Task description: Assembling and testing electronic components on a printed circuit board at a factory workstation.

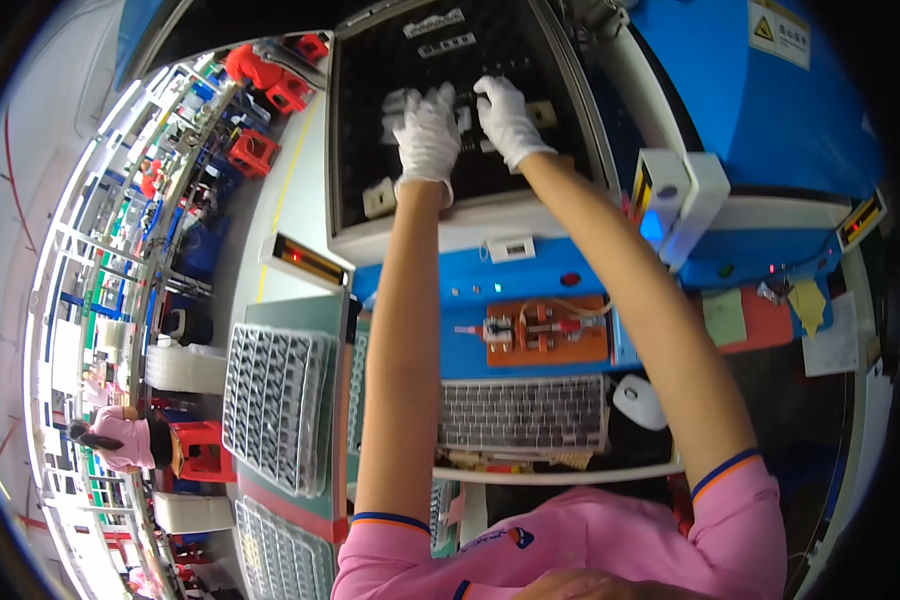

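Both my hands wear white gloves and reach over a black recessed panel [370,150] with a pale frame. My left hand [428,140] lies over its middle, fingers stretched forward and slightly blurred, beside whitish, partly see-through pieces [398,108]. Just to the right, my right hand [508,120] has its fingers bent down toward the panel; whatever its fingertips hold, if anything, is hidden. A beige block [378,198] sits at the panel's near left corner. Another beige block [542,114] lies beside my right hand. Two pale slotted strips [448,45] are near the far edge.
Below the panel are an orange fixture [548,333], a keyboard [522,414] and a white mouse [639,402]. Stacked clear trays [278,410] stand at left. Sensor bars [310,262] flank the opening. A blue machine cover [770,90] rises at right. A person [120,438] sits far left.
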`<state>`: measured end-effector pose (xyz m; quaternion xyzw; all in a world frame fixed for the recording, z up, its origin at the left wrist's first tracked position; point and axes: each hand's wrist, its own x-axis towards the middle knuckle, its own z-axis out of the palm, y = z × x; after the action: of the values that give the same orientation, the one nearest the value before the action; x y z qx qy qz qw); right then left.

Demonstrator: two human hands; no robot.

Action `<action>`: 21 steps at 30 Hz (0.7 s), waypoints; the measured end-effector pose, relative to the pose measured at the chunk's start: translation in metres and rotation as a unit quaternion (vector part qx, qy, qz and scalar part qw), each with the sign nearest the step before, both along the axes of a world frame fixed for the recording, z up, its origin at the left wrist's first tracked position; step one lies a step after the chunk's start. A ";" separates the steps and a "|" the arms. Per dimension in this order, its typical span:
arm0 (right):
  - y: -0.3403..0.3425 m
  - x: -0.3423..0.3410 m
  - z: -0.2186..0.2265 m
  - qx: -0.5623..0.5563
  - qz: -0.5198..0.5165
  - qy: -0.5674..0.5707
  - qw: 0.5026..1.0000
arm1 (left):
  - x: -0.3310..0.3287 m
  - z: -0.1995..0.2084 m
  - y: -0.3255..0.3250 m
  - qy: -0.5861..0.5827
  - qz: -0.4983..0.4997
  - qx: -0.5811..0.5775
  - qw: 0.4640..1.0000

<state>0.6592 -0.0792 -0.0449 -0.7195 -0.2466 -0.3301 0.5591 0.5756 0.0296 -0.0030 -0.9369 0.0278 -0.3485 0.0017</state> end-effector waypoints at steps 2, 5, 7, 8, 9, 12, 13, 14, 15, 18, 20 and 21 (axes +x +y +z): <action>0.007 0.008 -0.001 -0.050 -0.031 0.026 0.998 | 0.009 -0.001 0.010 0.043 -0.013 -0.053 0.998; 0.021 0.005 0.002 -0.100 0.025 0.006 0.995 | 0.012 -0.015 0.027 0.149 -0.036 -0.162 0.975; 0.023 -0.001 0.008 -0.109 0.066 0.061 0.990 | 0.014 -0.013 0.027 0.077 -0.034 -0.202 0.976; 0.023 -0.003 0.012 -0.117 0.099 0.110 0.982 | 0.015 -0.010 0.028 0.039 -0.032 -0.220 0.974; 0.020 -0.003 0.016 -0.127 0.130 0.157 0.971 | 0.019 -0.009 0.030 0.039 -0.029 -0.222 0.974; 0.021 -0.008 0.023 -0.175 0.149 0.158 0.960 | 0.024 -0.007 0.039 -0.167 -0.095 -0.306 0.932; 0.023 -0.011 0.025 -0.197 0.157 0.158 0.955 | 0.020 -0.007 0.044 -0.167 -0.091 -0.305 0.933; 0.022 -0.008 0.027 -0.197 0.156 0.157 0.955 | 0.018 -0.004 0.046 -0.151 -0.076 -0.313 0.935; 0.021 -0.006 0.031 -0.247 0.147 0.132 0.949 | 0.014 0.000 0.048 -0.135 -0.061 -0.320 0.936; 0.015 -0.005 0.036 -0.341 0.125 0.082 0.928 | 0.002 0.014 0.029 -0.144 -0.045 -0.347 0.926; 0.016 -0.019 0.037 -0.389 0.062 0.069 0.917 | -0.018 0.026 0.011 -0.193 -0.039 -0.388 0.900; 0.012 -0.020 0.037 -0.412 0.023 0.060 0.909 | -0.032 0.025 -0.003 -0.211 -0.097 -0.430 0.873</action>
<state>0.6389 -0.0673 -0.0077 -0.8986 -0.3426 -0.1425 0.2342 0.5437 0.0267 0.0223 -0.7421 -0.0348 -0.5137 -0.4291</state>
